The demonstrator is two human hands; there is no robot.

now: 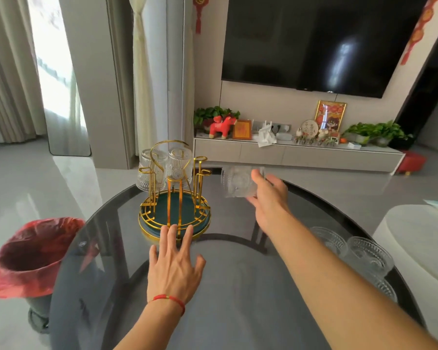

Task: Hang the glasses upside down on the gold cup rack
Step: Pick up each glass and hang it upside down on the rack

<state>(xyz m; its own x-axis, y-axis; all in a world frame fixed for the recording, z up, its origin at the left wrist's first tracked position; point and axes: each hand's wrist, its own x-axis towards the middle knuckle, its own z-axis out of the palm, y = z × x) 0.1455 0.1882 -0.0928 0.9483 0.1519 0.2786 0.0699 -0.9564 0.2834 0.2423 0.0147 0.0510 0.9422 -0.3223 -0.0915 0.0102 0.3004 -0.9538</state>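
The gold cup rack [174, 215] with a dark green base stands on the far left part of the glass table. Two clear ribbed glasses hang upside down on it, one at the left [149, 173] and one at the middle [179, 161]. My right hand [268, 195] is shut on a third clear glass [238, 181], held on its side in the air just right of the rack. My left hand [173, 261] lies flat with fingers spread, fingertips touching the rack's front rim. Several more glasses [364, 256] stand upright at the table's right edge, partly behind my right forearm.
The dark oval glass table [225, 299] fills the foreground. A bin with a red bag [33, 256] stands at its left. A white seat [420, 238] sits at the right. Behind are a TV, a low cabinet with ornaments and plants, and curtains.
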